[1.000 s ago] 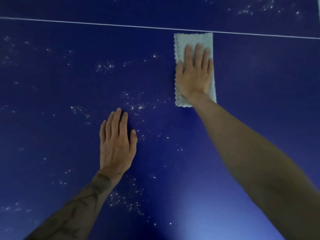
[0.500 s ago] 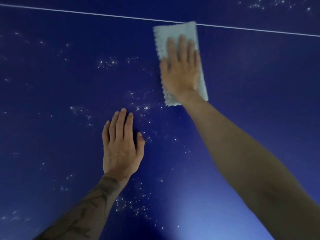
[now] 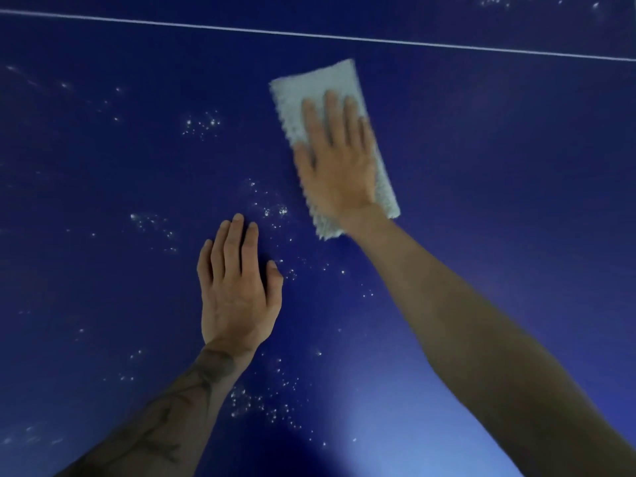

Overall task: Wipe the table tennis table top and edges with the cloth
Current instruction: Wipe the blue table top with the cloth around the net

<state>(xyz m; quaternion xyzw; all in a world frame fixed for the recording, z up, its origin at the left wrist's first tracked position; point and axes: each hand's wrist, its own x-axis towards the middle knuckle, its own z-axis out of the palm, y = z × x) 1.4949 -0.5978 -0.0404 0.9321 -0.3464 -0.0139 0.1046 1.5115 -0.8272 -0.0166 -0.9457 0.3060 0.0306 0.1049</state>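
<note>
Two hands flat on a blue tabletop (image 3: 103, 166), one pressing a cloth.

Nearest, the left hand (image 3: 237, 294) lies palm-down with straight fingers on the bare tabletop, holding nothing, a tattooed forearm (image 3: 165, 414) behind it. White specks (image 3: 272, 211) dot the surface around it. Farther and to the right, the right hand (image 3: 339, 163) presses flat, fingers extended, on the pale folded cloth (image 3: 296, 98), which looks motion-blurred. Beyond the cloth a thin white line (image 3: 172, 24) crosses the tabletop.

No words, brands or numbers can be read. The dark blue counter (image 3: 103, 166) carries only a thin white line (image 3: 309, 35) across the upper frame.
</note>
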